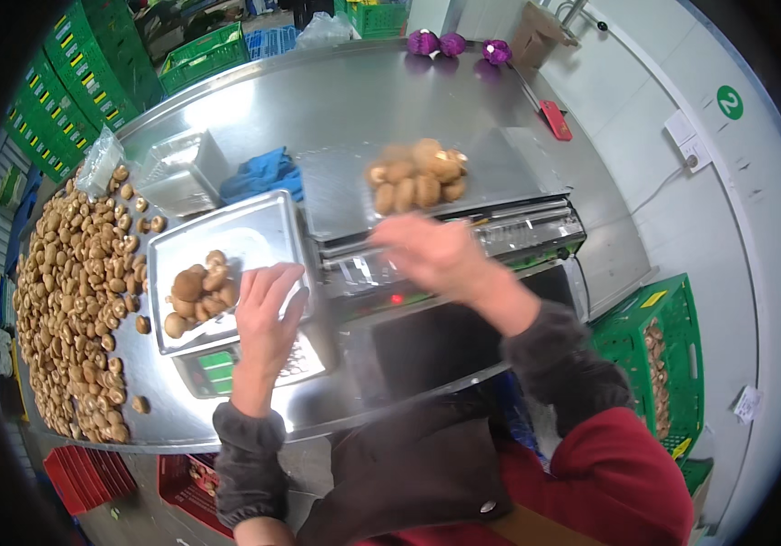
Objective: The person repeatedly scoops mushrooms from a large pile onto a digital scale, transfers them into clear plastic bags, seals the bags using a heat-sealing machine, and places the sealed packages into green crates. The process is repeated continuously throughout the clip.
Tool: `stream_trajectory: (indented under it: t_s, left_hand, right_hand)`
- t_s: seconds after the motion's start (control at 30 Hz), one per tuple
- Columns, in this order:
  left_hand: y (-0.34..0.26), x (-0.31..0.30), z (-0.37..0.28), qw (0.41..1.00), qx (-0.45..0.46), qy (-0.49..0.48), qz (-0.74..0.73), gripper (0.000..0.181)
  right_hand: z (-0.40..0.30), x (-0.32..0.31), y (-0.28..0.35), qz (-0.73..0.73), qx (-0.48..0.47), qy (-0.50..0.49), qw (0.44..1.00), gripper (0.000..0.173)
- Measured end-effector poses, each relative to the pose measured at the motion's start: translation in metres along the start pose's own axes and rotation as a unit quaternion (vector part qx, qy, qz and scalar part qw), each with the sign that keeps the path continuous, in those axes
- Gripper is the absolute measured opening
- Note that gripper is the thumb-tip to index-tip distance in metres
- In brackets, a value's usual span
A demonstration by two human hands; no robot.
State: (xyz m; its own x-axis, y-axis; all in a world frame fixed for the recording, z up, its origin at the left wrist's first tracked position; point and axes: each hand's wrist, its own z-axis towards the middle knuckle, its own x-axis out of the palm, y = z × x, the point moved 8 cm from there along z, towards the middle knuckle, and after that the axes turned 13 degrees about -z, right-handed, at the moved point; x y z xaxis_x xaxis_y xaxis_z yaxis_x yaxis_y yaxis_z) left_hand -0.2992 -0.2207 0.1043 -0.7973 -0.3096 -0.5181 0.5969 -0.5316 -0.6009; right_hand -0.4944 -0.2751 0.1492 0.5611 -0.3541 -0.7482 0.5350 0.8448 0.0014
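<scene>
My left hand (266, 321) is over the front right part of the weighing scale's metal pan (261, 228), fingers extended, right of a small heap of brown mushrooms (189, 286). Nothing shows in it. My right hand (424, 252), blurred, is above the film-wrapping machine (356, 273); whether it holds anything is unclear. Just beyond it, a batch of mushrooms (424, 177) lies on the machine's flat metal plate (336, 184), and its near edge is blurred. A large pile of loose mushrooms (76, 307) covers the left part of the steel table (336, 89).
Stacked clear plastic trays (182, 174) and a blue cloth (264, 174) sit behind the scale. Purple cabbages (423, 42) stand at the far edge, a red phone (555, 121) at the right. Green crates (691, 355) and red crates (87, 478) flank the table below.
</scene>
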Motion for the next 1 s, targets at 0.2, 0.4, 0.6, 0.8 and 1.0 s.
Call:
stream_trajectory:
  t_s: [0.2, 0.4, 0.6, 0.8, 1.0]
  left_hand:
    - [-0.015, 0.06, 0.03, 0.967, 0.057, 0.16, 0.19, 0.045]
    - [-0.025, 0.097, 0.046, 0.96, 0.117, 0.197, 0.161, 0.029]
    - [-0.046, 0.035, -0.006, 0.935, -0.273, 0.08, -0.212, 0.019]
    - [-0.029, -0.033, 0.135, 0.916, -0.089, -0.256, -0.296, 0.021]
    - [0.122, 0.149, 0.145, 0.961, -0.269, 0.046, -0.048, 0.053]
  right_hand:
    - [-0.115, -0.065, -0.162, -0.143, -0.006, 0.274, 0.951, 0.046]
    - [-0.147, -0.048, -0.192, 0.03, 0.022, 0.229, 0.973, 0.032]
    - [-0.163, -0.131, -0.177, 0.316, 0.324, 0.22, 0.864, 0.013]
    - [-0.023, -0.147, -0.23, 0.277, 0.269, -0.212, 0.898, 0.023]
    - [-0.056, 0.067, -0.274, 0.027, 0.269, 0.235, 0.934, 0.045]
